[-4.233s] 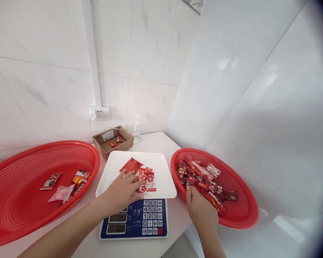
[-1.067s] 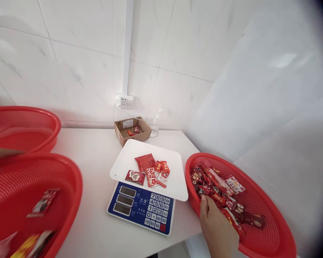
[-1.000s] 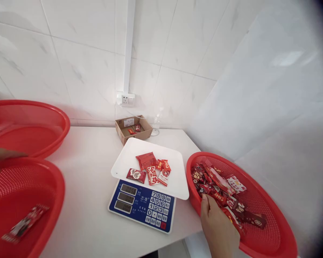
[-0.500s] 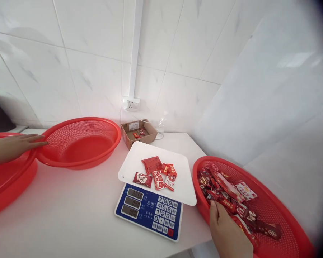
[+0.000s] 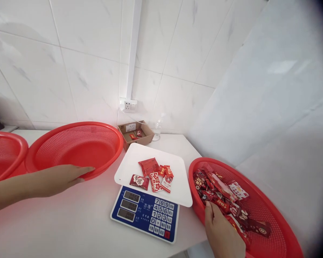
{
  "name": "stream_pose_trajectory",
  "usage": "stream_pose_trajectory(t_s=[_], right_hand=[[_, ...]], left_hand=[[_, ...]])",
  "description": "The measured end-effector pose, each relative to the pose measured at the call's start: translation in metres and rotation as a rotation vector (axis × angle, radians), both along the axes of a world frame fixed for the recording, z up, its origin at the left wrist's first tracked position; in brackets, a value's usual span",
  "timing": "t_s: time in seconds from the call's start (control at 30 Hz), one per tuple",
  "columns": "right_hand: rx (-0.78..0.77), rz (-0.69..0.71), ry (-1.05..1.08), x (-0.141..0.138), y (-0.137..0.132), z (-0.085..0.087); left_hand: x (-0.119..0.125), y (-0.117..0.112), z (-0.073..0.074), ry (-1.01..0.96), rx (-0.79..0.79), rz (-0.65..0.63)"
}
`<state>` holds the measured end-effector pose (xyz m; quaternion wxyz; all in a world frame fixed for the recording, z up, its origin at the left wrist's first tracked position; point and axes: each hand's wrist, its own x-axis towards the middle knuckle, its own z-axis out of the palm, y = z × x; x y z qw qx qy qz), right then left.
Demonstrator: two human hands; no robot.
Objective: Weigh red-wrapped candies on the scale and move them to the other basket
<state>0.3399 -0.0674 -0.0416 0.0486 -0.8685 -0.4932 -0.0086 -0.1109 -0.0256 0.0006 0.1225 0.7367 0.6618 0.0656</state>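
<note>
My left hand stretches out in front of the middle red basket, fingers extended and nothing in it. Holding the near rim of the right red basket is my right hand, its thumb over the edge and its other fingers mostly hidden. Wrapped candies in red, pink and brown lie inside that basket. Between my hands stands a blue digital scale with a white tray. Several red packets rest on the tray, including a dark red candy packet.
Another red basket is at the far left. Behind the scale sit a cardboard box with small red packets and a clear plastic bottle. A tiled wall with a socket closes off the back.
My left hand has moved right and nearer, from the left basket to the front of the middle one. My right hand stays at the right basket. The view has shifted slightly.
</note>
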Motion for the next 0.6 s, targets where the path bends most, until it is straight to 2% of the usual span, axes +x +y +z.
stream_pose_trajectory(t_s=[0.1, 0.2, 0.27, 0.37, 0.47, 0.6], right_hand=[[0.017, 0.016, -0.009, 0.002, 0.0, -0.002], [0.026, 0.017, -0.005, 0.002, 0.0, -0.002], [0.024, 0.019, 0.002, 0.0, 0.0, 0.0], [0.002, 0.012, 0.015, -0.003, -0.001, 0.005], [-0.012, 0.007, 0.007, -0.005, -0.002, 0.006], [0.018, 0.066, -0.018, -0.003, -0.002, 0.002]], left_hand=[[0.017, 0.01, 0.02, 0.03, -0.127, -0.142], [0.046, 0.026, 0.035, 0.033, -0.092, -0.217], [0.074, 0.037, 0.036, 0.002, -0.052, -0.291], [0.12, 0.057, 0.029, -0.04, -0.021, -0.418], [0.16, 0.08, 0.015, -0.035, 0.002, -0.477], [0.19, 0.1, 0.0, -0.023, 0.03, -0.493]])
